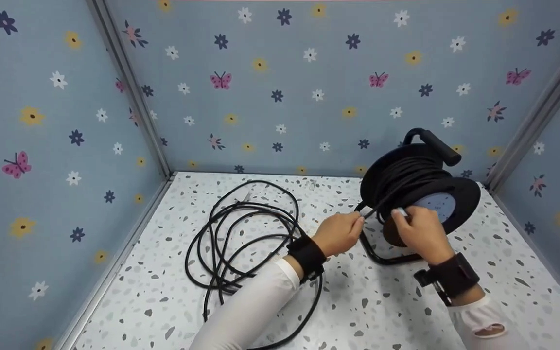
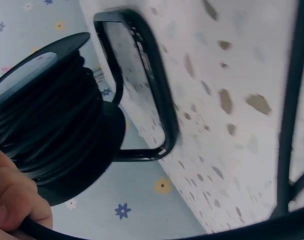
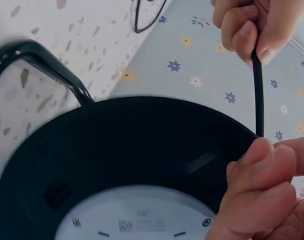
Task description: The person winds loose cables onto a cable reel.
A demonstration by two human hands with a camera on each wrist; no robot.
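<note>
A black cable reel [image 1: 413, 182] with a blue-grey face plate [image 1: 434, 204] stands on its tube frame at the back right of the speckled table [image 1: 382, 306]. Loose black cable [image 1: 241, 228] lies in coils to its left, and a strand leads up to the drum. My left hand [image 1: 359, 224] pinches that strand just beside the reel; the right wrist view shows the left hand's fingers [image 3: 252, 30] pinching the cable [image 3: 257, 95]. My right hand [image 1: 405, 217] is curled on the reel's front face, around a small light knob that is mostly hidden.
Blue walls with flowers and butterflies close in the table at the left [image 1: 42, 146], back [image 1: 309, 87] and right [image 1: 557, 194]. The reel's carry handle [image 1: 438, 146] sticks up near the back wall. One cable loop [image 1: 309, 311] runs under my left forearm.
</note>
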